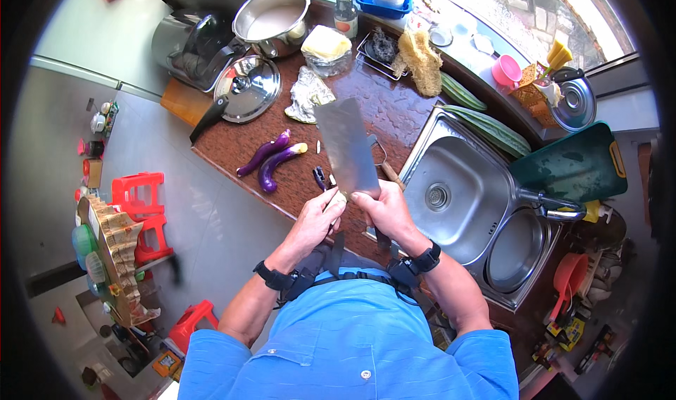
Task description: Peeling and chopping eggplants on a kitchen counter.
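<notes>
My right hand (388, 210) grips a cleaver (348, 141), its broad blade raised over the counter and pointing away from me. In my left hand (314, 220), the fingers pinch a small pale piece of food (342, 196) against the blade's near corner; what it is cannot be made out. Two purple eggplants lie left of the blade, one farther back (264, 153) and one with a pale cut end (274, 168). Near my left fingertips rests a dark purple scrap (319, 178), with a small white bit (318, 146) beyond it. A wooden-handled peeler (391, 174) lies partly behind the cleaver.
To the right is a steel sink (459, 188) with a faucet (549, 204). Ridged green gourds (491, 128) lie along its back edge. Crumpled foil (309, 96), a pot lid (248, 88) and a pressure cooker (272, 17) stand farther back. The brown counter's edge (253, 190) runs at left.
</notes>
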Motion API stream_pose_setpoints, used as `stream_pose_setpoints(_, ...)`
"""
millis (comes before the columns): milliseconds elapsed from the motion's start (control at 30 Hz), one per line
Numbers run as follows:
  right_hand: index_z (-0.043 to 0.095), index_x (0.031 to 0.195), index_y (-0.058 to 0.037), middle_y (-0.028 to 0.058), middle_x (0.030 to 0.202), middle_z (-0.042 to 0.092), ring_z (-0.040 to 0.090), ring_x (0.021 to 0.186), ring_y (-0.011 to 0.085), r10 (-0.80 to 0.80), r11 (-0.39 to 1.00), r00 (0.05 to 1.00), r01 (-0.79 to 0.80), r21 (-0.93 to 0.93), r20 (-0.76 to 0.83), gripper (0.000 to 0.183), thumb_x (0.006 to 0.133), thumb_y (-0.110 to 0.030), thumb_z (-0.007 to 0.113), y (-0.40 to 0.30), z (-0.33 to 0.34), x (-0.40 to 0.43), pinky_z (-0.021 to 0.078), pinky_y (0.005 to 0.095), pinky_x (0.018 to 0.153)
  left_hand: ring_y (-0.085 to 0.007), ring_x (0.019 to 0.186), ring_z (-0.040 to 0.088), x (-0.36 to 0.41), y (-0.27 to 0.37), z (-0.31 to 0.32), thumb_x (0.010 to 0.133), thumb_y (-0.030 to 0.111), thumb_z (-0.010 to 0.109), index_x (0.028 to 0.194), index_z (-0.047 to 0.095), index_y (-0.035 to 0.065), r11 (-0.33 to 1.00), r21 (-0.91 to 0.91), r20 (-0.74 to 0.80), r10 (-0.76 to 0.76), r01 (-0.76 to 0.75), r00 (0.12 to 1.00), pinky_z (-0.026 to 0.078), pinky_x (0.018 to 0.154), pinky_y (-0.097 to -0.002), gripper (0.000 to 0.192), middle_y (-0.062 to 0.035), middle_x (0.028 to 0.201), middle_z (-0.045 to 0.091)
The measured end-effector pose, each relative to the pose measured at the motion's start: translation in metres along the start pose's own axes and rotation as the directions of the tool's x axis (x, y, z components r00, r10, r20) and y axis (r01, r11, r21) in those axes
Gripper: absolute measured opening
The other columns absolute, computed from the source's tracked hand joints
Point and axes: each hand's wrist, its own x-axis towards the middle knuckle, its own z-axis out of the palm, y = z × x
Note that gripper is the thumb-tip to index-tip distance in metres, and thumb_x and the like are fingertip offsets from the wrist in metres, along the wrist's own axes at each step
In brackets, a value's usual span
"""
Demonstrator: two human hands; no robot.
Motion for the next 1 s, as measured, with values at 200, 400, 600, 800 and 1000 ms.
stream_pose_setpoints(200,0.07,0.1,-0.0007,0.0026,0.078,0.068,0.052,0.05,0.0067,0.164,0.842,0.979,-0.203,0.5,0.121,0.015,0.099,-0.015,0.068,0.011,-0.002,0.007,0.044,0.025,0.044,-0.0033,0.067,0.05,0.002,0.003,-0.001,0.108,0.02,0.056,0.144,0.059,0.0045,1.0,-0.012,-0.029,0.002,-0.003,1.0,0.041,0.057,-0.0222,0.039,0.0052,0.084,0.055)
stream_pose_setpoints(400,0.069,0.104,0.0015,0.0054,0.087,0.071,0.053,0.051,0.0076,0.218,0.765,0.956,-0.292,0.574,0.196,0.017,0.098,-0.014,0.069,0.021,-0.004,0.011,0.0436,0.0255,0.044,-0.0032,0.064,0.049,0.006,-0.004,-0.003,0.108,0.021,0.056,0.143,0.06,0.0035,0.999,0.053,-0.032,0.009,-0.008,0.999,0.04,0.055,-0.0222,0.04,0.0052,0.082,0.056)
stream_pose_setpoints(600,0.064,0.114,0.0018,0.0078,0.092,0.072,0.061,0.059,0.0114,0.046,0.952,0.998,-0.058,0.302,0.046,0.032,0.087,-0.01,0.078,0.013,0.007,0.013,0.0486,0.0274,0.051,-0.0039,0.064,0.05,0.008,-0.003,-0.002,0.103,0.015,0.054,0.144,0.057,0.0022,1.0,0.012,-0.063,-0.005,0.006,0.998,0.041,0.055,-0.023,0.043,0.0044,0.079,0.055)
stream_pose_setpoints(800,0.052,0.133,0.0016,0.0176,0.105,0.074,0.074,0.094,0.0274,-0.281,0.958,0.91,0.247,-0.146,-0.305,0.067,0.077,-0.014,0.085,0.017,0.024,0.021,0.0578,0.0364,0.084,-0.0057,0.064,0.05,0.014,-0.008,0.001,0.095,0.009,0.053,0.147,0.051,0.0012,0.996,0.084,-0.085,0.01,-0.003,0.996,0.041,0.056,-0.0236,0.053,0.0023,0.079,0.054)
stream_pose_setpoints(1000,0.052,0.133,0.0027,0.0159,0.111,0.073,0.073,0.099,0.0256,-0.254,0.965,0.94,0.232,-0.118,-0.229,0.068,0.076,-0.012,0.085,0.02,0.019,0.03,0.0571,0.0352,0.09,-0.0057,0.068,0.053,0.019,-0.03,-0.006,0.094,0.007,0.053,0.152,0.046,0.0021,0.933,0.332,-0.145,0.197,-0.14,0.97,0.042,0.058,-0.022,0.058,0.0003,0.087,0.059)
